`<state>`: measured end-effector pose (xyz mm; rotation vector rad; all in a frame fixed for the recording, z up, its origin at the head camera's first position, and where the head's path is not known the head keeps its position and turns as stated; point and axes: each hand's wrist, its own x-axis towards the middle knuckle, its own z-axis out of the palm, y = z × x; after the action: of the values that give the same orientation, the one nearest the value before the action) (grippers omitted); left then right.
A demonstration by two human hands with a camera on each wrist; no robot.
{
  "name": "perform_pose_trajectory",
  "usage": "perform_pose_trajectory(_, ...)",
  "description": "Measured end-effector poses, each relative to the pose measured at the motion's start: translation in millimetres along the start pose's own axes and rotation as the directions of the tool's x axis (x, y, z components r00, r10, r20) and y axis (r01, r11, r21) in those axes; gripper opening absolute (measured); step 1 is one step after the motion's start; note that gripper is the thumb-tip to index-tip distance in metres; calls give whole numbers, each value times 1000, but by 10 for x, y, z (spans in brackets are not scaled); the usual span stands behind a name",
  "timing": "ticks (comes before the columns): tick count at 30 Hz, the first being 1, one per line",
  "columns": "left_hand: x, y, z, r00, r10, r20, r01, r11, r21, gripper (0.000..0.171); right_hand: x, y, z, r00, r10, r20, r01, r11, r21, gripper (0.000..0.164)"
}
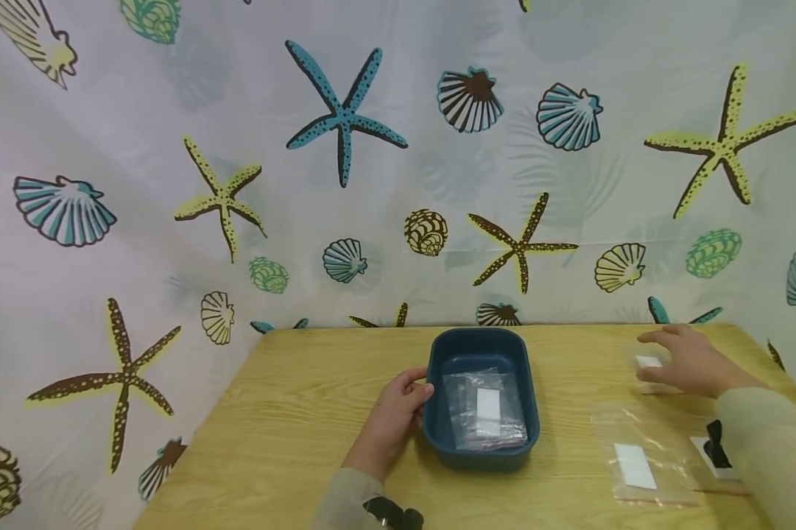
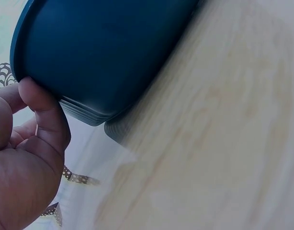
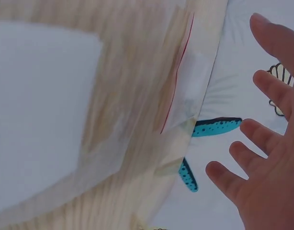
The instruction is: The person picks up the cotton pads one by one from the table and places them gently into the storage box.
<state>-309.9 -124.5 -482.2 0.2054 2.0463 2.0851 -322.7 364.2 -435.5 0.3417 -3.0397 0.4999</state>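
Note:
A dark blue plastic bin (image 1: 481,462) stands on the table, holding a stack of clear zip bags (image 1: 460,416) with white labels. My left hand (image 1: 392,416) holds the bin's left rim. In the left wrist view, the thumb and fingers of that left hand (image 2: 29,153) pinch the edge of the bin (image 2: 94,52). At the right, my right hand (image 1: 696,362) hovers over a clear bag with a white label (image 1: 646,362), partly hiding it. The right wrist view shows the right hand (image 3: 276,143) with spread fingers and nothing in them, beside a red-lined zip bag (image 3: 178,76).
Nearer the front lies another clear zip bag (image 1: 663,434) with a white label. A further bag with a white label (image 1: 722,471) lies partly under the right forearm. Behind the wooden table (image 1: 291,419) hangs a curtain (image 1: 398,169) printed with starfish and shells.

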Motion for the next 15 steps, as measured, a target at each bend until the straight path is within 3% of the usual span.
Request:
perform_pose_trajectory(9,-4,3,9,1000,-8,-15,8,1000,17,43,-45,124,5,993,99,63,-98,995,-21,82)
perform_pose_trajectory(15,-2,5,24,1000,15,-1,-15,1000,15,43,-44,248,-2,990,99,96,-97,995,-26,78)
